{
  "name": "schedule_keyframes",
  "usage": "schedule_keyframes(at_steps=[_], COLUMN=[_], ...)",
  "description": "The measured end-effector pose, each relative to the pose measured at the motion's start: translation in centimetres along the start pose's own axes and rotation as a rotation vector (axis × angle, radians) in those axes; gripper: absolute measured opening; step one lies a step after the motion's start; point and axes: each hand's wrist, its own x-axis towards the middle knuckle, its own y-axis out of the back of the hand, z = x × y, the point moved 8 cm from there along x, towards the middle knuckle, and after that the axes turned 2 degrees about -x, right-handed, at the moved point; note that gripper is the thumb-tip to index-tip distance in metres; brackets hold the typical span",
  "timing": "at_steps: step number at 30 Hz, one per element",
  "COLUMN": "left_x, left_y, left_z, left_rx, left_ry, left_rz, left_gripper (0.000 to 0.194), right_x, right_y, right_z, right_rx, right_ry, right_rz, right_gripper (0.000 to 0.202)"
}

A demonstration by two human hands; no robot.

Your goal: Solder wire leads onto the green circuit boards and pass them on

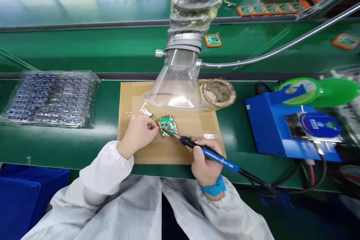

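On the cardboard sheet lies a green circuit board with an orange edge. My right hand is closed around a blue and black soldering iron. The iron's metal tip reaches over the board; whether it touches is too small to tell. At the board's left edge, my left hand pinches with its fingertips. A small white part with a thin wire shows just beyond those fingers, but what they grip is hidden.
A clear fume hood hangs low over the cardboard. Beside it stands a round, crusted pot. Stacked plastic trays sit left; a blue soldering station sits right. More boards lie on the belt and upper shelf.
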Motion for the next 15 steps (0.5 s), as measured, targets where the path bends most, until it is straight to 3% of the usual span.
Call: schedule_keyframes(at_steps=[15], left_x=[-0.17], left_y=[-0.10], left_z=[0.24], left_rx=[0.052], left_ry=[-0.019], left_rz=[0.013], left_gripper=[0.023], right_x=[-0.23], right_y=[-0.17], right_z=[0.88], right_rx=[-0.070], right_ry=[-0.018], right_rz=[-0.047], right_gripper=[0.009])
